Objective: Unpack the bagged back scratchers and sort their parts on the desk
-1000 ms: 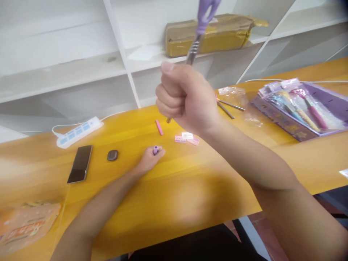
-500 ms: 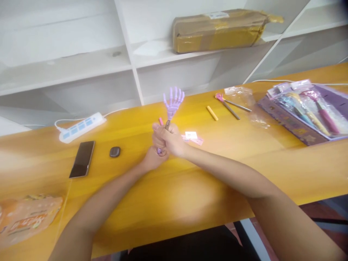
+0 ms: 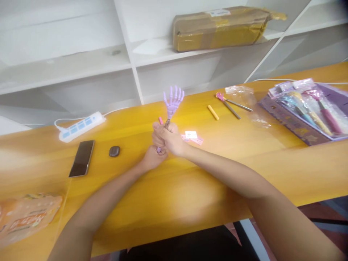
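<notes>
Purple scratcher [image 3: 173,105], one: head up over the worktop [image 3: 122,203]; your right hand [image 3: 172,140] clenched around its shaft [image 3: 167,124], your left hand [image 3: 153,158] around its purple grip [image 3: 158,149]; fit hidden. Apparently outstanding: pink grip [image 3: 160,120], yellow grip [image 3: 213,112], loose, apart from two gripless scratchers [image 3: 232,110].

A white power strip [image 3: 82,127] with blue sockets lies at the back left of the table [image 3: 152,210]. In front of it are a dark phone [image 3: 82,158] and, near that, a small dark case [image 3: 114,151]. An orange packet [image 3: 27,219] lies at the near left. On the white shelf [image 3: 62,70] behind, a taped brown box [image 3: 223,32] bears a white label [image 3: 219,12].
</notes>
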A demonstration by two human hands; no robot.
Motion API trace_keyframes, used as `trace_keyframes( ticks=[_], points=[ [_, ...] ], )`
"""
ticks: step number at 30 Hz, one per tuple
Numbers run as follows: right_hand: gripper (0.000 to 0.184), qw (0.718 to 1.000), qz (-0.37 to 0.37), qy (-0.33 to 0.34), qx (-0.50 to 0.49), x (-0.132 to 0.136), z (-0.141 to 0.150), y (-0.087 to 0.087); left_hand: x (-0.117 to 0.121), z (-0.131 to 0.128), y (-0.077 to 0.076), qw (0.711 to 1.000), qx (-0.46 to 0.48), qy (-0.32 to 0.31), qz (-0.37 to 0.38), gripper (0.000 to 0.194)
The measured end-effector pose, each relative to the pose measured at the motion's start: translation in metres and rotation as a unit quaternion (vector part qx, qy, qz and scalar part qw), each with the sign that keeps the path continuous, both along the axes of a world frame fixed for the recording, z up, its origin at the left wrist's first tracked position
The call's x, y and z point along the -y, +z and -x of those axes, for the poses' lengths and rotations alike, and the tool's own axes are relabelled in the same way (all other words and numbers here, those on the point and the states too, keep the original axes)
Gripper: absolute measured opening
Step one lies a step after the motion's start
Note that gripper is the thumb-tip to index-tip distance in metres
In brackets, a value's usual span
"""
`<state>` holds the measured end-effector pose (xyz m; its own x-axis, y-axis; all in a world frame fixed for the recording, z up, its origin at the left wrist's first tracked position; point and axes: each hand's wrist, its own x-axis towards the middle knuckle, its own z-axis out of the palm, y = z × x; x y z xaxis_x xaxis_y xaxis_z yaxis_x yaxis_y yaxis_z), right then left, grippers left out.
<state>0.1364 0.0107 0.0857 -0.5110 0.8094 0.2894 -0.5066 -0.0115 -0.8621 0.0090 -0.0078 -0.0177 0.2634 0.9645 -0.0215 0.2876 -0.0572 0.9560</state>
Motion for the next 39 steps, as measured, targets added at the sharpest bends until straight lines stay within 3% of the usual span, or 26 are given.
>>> trace_keyframes(
  ticks=[14,21,24,27,29,32,36,39],
  points=[
    [0.079,0.999,0.012,0.015,0.027,-0.003,0.002,-0.003,-0.002,-0.001,0.008,1.000,0.024,0.014,0.013,0.037],
    [0.070,0.997,-0.040,0.033,0.054,-0.018,-0.010,0.006,0.000,-0.001,0.012,1.000,-0.003,-0.023,0.018,0.057],
    [0.052,0.995,-0.074,-0.030,0.052,-0.026,-0.034,0.020,0.003,0.002,0.016,0.999,-0.024,-0.030,-0.012,0.050],
    [0.044,0.980,-0.061,-0.183,0.054,-0.036,-0.070,0.026,0.001,0.010,0.021,0.997,-0.049,-0.009,-0.066,0.027],
    [0.043,0.957,-0.043,-0.280,0.066,-0.044,-0.095,0.016,-0.006,0.018,0.020,0.995,-0.043,-0.003,-0.088,0.017],
    [0.043,0.928,-0.021,-0.360,0.090,-0.056,-0.128,-0.020,-0.023,0.030,0.012,0.996,-0.009,0.012,-0.094,0.022],
    [0.048,0.915,0.041,-0.370,0.156,-0.060,-0.153,-0.075,-0.043,0.039,0.003,0.992,0.077,0.076,-0.061,0.027],
    [0.054,0.917,0.060,-0.341,0.197,-0.056,-0.157,-0.098,-0.051,0.042,0.004,0.968,0.206,0.144,-0.016,0.032]
  ],
)
